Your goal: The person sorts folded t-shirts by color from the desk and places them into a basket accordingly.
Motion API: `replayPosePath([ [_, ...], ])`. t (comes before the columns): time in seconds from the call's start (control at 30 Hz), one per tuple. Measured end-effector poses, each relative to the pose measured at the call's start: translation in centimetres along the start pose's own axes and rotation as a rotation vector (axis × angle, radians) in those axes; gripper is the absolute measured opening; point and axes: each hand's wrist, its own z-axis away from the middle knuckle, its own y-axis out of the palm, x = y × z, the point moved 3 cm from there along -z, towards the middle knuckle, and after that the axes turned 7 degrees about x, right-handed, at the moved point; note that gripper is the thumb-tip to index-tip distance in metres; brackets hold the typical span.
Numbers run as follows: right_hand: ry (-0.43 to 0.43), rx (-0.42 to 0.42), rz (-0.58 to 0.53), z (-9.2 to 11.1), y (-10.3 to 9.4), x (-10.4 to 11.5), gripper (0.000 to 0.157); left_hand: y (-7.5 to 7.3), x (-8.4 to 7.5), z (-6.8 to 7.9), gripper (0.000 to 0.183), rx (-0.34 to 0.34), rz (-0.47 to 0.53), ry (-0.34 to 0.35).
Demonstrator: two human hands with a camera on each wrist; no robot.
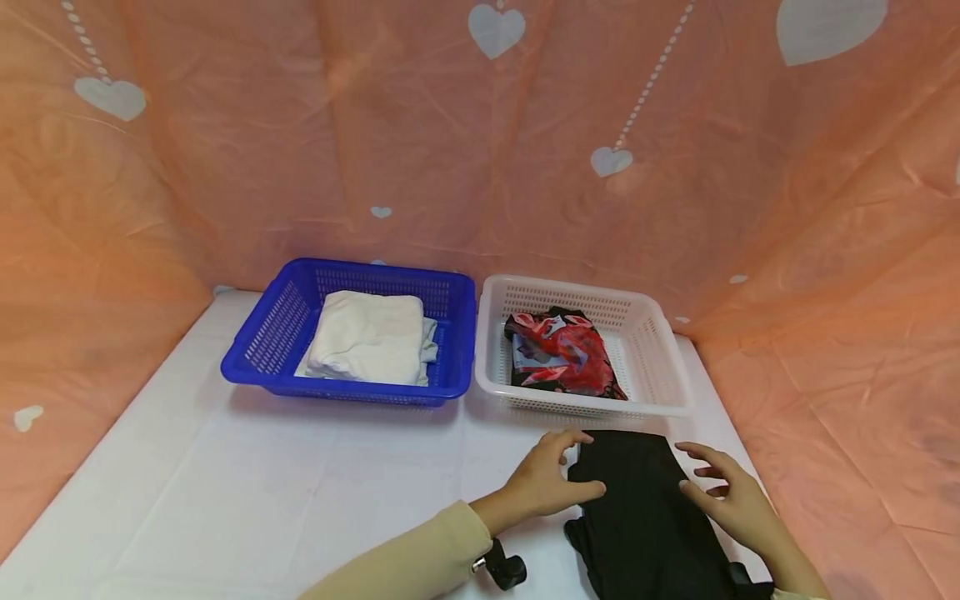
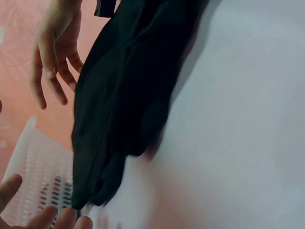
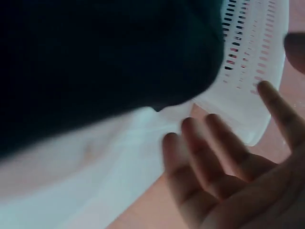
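A folded black garment (image 1: 637, 517) lies on the white table in front of the white basket, its kind hidden by the folding. My left hand (image 1: 551, 479) is at its far left edge, fingers apart and thumb reaching over the cloth. On the other side, my right hand (image 1: 731, 500) hovers by the right edge with loosely bent, spread fingers. In the left wrist view the dark cloth (image 2: 128, 86) hangs between the two hands' sides, with left fingertips (image 2: 65, 218) near its end. The right wrist view has right fingers (image 3: 221, 143) apart from the cloth (image 3: 105, 57).
The white basket (image 1: 585, 406) holds a shiny red and black patterned cloth (image 1: 570, 354). To its left, a blue basket (image 1: 258, 371) contains folded white cloth (image 1: 371, 333) over pale blue fabric. An orange curtain (image 1: 420, 150) with hearts encloses the white table (image 1: 247, 483) at back and sides.
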Motion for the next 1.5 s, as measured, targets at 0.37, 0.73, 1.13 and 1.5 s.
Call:
replayPosePath([
  [0.37,0.186,0.348,-0.116,0.6,2.1,-1.9,0.067,2.4,1.1,0.2,0.066,0.008,0.065,-0.095],
  [0.73,0.065,0.35,-0.218,0.4,2.8,-2.1,0.06,3.3,1.0,0.3,0.062,0.056,0.11,-0.125],
  [1.13,0.089,0.421,-0.288,-0.4,3.2,-1.6,0.059,5.3,0.3,-0.3,0.056,0.151,0.071,-0.105],
  [1.5,0.035,0.493,-0.434,-0.3,2.8,-1.4,0.059,5.3,0.3,-0.4,0.055,0.065,0.068,-0.083],
])
